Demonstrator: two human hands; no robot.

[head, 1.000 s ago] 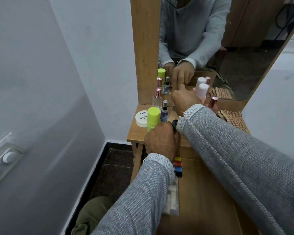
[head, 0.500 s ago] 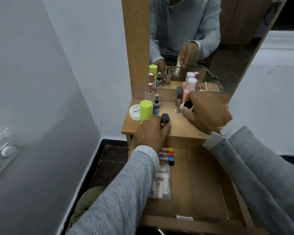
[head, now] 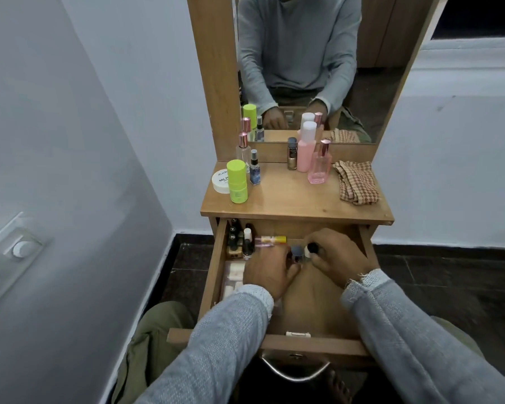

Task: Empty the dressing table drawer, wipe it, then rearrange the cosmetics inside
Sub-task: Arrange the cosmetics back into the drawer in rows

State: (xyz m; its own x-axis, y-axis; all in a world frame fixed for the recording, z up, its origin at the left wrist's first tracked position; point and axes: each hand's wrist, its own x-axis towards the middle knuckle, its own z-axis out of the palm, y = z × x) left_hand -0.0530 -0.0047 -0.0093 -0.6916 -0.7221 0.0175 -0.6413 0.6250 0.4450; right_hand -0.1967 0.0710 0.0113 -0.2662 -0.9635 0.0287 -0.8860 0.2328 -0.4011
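From my remote seat, the open drawer [head: 216, 275] of the dressing table [head: 298, 199] is being restocked, read here left to right. In its far-left corner stands a cluster of small dark bottles [head: 239, 243], perhaps five, though the crowding makes the count uncertain; in front of them lie white pads in a clear packet [head: 235, 272], and a yellow-capped tube [head: 270, 240] lies on its side beside the cluster. The left hand [head: 267, 274] curls its fingers around a small silver-capped bottle [head: 296, 253] mid-drawer. Just beside it, the right hand [head: 333, 255] pinches a black-capped bottle [head: 312, 248]; both are clamped on their loads, nearly touching.

I judge these little glass bottles light but hard, slick and breakable; they are best taken round the body low down or by the cap and set upright so they do not topple into neighbours.

On the tabletop I count eight things: one white jar [head: 220, 182], one lime-green bottle [head: 236, 182], one clear pink-capped perfume [head: 243, 150], one blue spray [head: 254, 167], one bronze nail polish [head: 292, 154], one pink bottle with a white cap [head: 306, 147], one pink glass perfume [head: 319, 164], and one checked cloth [head: 357, 182], folded at the right.
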